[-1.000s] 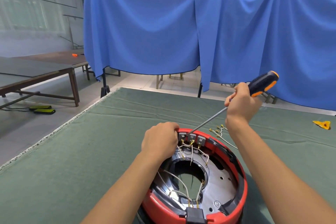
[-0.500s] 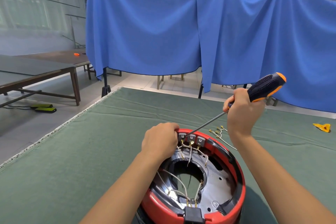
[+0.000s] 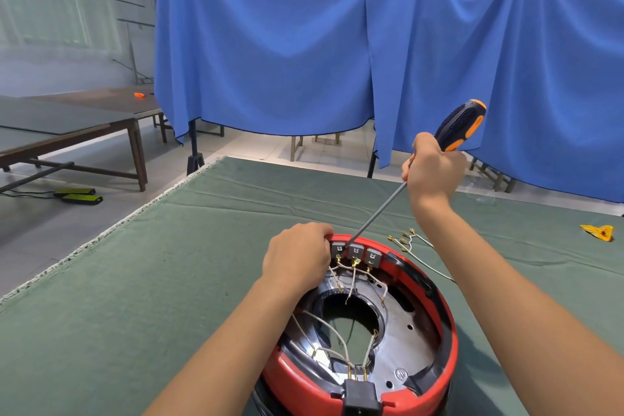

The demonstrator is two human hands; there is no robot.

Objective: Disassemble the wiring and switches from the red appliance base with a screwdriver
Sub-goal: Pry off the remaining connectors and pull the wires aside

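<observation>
My right hand (image 3: 434, 170) wraps the screwdriver (image 3: 405, 184) handle; my left hand (image 3: 297, 255) curls over the far rim of the red base (image 3: 447, 324), bracing it on the green surface (image 3: 135, 280). Screwdriver slants from handle up-right down-left, tip at the leftmost switch (image 3: 337, 249). One loose wire bundle (image 3: 410, 241) lies beyond the base; three switches and most wiring look still mounted, so early-to-mid.

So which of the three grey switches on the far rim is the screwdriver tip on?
The leftmost switch, next to the left hand. The screwdriver tip meets it; the middle switch and right switch are untouched.
</observation>
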